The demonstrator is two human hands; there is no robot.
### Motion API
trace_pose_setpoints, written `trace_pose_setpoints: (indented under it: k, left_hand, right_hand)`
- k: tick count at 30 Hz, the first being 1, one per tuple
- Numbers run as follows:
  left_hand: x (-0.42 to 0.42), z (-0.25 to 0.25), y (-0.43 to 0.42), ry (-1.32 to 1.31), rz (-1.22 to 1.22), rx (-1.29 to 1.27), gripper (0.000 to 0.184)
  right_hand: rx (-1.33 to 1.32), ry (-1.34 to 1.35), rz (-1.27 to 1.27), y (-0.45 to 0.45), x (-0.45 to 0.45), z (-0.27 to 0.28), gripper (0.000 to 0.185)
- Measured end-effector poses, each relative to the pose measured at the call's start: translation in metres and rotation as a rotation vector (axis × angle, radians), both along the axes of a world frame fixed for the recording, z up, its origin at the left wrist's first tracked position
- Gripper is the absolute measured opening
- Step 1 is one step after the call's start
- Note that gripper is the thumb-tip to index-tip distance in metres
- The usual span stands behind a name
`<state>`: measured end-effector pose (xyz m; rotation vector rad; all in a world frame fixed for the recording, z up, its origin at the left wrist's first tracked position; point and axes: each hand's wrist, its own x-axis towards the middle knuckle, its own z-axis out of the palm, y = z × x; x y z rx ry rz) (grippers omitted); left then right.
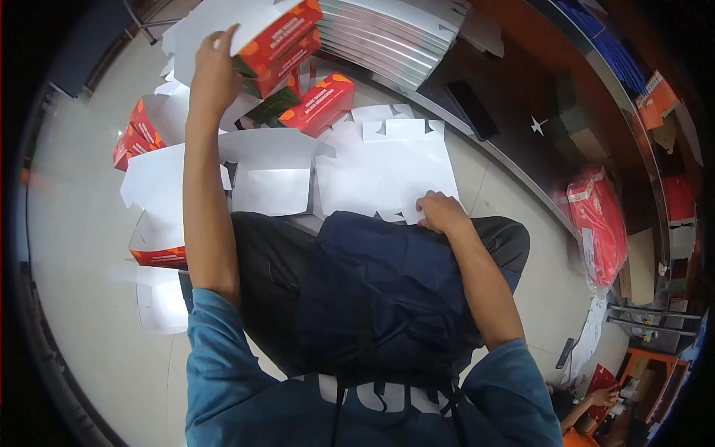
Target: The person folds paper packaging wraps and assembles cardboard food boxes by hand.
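My left hand (214,74) reaches forward to a stack of red-and-white cardboard boxes and grips the white lid of the top box (275,37). Its fingers are bent at the lid's edge, partly hidden. Near my right knee, my right hand (445,213) has its fingers curled on the near edge of a flat white box blank (387,175). That blank lies on the floor, with cut tabs along its edges. Left of it, in front of my lap, stands an open folded box (272,190) with its white inside showing.
More open boxes (158,235) stand at the left, and a closed red box (319,104) lies ahead. Stacked flat blanks (380,37) sit on a dark shelf with a phone (471,110). A red plastic-wrapped pack (597,227) is at right. Another person's hand (605,396) shows lower right.
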<state>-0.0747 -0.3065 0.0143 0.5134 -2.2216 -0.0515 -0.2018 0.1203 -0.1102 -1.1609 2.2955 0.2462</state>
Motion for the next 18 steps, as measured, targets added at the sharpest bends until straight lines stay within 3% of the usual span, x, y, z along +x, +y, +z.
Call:
trace_pose_setpoints:
  k: [1,4,6,7,9,10,11,13,14,16,18]
  left_hand:
    - [0.003,0.002,0.011,0.077,0.044,-0.003,0.06]
    - [0.008,0.024,0.064,0.323,-0.064,-0.11,0.049]
    - [0.003,0.017,0.103,0.374,-0.351,0.017,0.042]
    - [-0.003,0.006,0.127,0.308,-0.524,0.077,0.036]
    - [-0.013,-0.023,0.186,0.027,-0.744,0.45,0.038]
    - [-0.014,-0.032,0.211,-0.196,-0.751,0.516,0.041]
    - [-0.019,-0.052,0.226,-0.198,-0.805,0.483,0.037]
    - [-0.025,-0.055,0.234,-0.481,-0.862,0.651,0.033]
    - [-0.028,-0.054,0.237,-0.629,-0.891,0.729,0.031]
    - [-0.028,-0.057,0.236,-0.557,-0.934,0.937,0.029]
    - [-0.024,-0.056,0.23,-0.539,-0.964,1.169,0.03]
  right_hand:
    - [0.002,0.011,0.023,0.0,-0.001,-0.006,0.03]
    - [-0.06,0.077,0.095,-0.006,-0.004,-0.01,0.025]
    - [-0.176,0.165,0.141,-0.01,-0.002,0.006,0.026]
    - [-0.285,0.231,0.096,-0.009,-0.002,0.012,0.023]
    - [-0.532,0.26,0.095,-0.009,-0.002,0.034,0.021]
    - [-0.654,0.274,0.095,-0.009,-0.001,0.048,0.02]
    - [-0.7,0.26,0.129,-0.009,0.002,0.064,0.018]
    - [-0.795,0.238,0.19,-0.006,0.01,0.1,0.016]
    - [-0.847,0.367,0.182,-0.002,0.013,0.122,0.018]
    - [-0.943,0.626,0.167,0.012,0.018,0.162,0.022]
    - [-1.086,0.681,-0.012,0.034,0.016,0.183,0.028]
